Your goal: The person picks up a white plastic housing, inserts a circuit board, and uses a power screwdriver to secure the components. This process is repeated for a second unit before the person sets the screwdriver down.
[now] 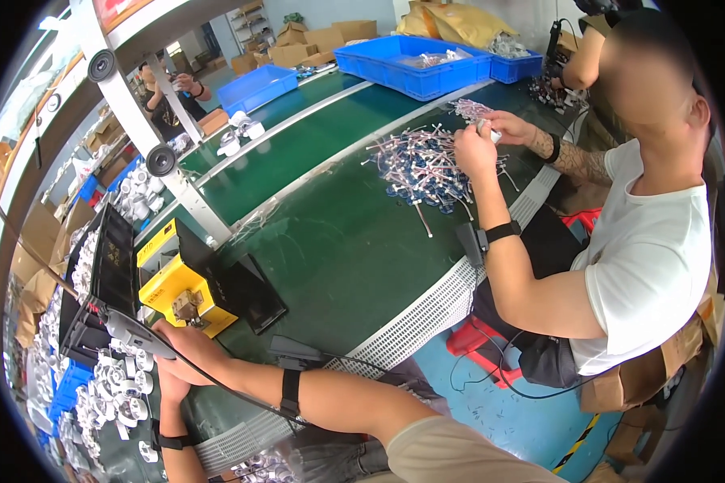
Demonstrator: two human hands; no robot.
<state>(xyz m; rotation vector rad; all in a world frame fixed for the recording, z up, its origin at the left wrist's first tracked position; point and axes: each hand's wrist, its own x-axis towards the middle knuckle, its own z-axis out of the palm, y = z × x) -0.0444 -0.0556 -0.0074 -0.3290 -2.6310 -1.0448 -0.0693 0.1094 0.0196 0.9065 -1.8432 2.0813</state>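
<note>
My right hand (187,352) reaches to the left side of the bench. Its fingers are curled at the rear end of a grey, elongated hand tool (137,333) with a dark cable; it looks like an electric screwdriver. Just below, my left hand (171,388) is raised close to the right one, its fingers mostly hidden, so what it holds does not show. Beyond my hands stands a yellow-and-black machine (179,283) with a small metal mechanism at its front. Many white round plastic housings (122,396) lie in a heap left of my hands.
A black panel (258,294) stands beside the machine on the green bench (330,266). At right, a co-worker (648,241) handles a small white part near piled wired connectors (427,165). Blue bins (411,68) line the back; a metal post (181,189) rises from the bench.
</note>
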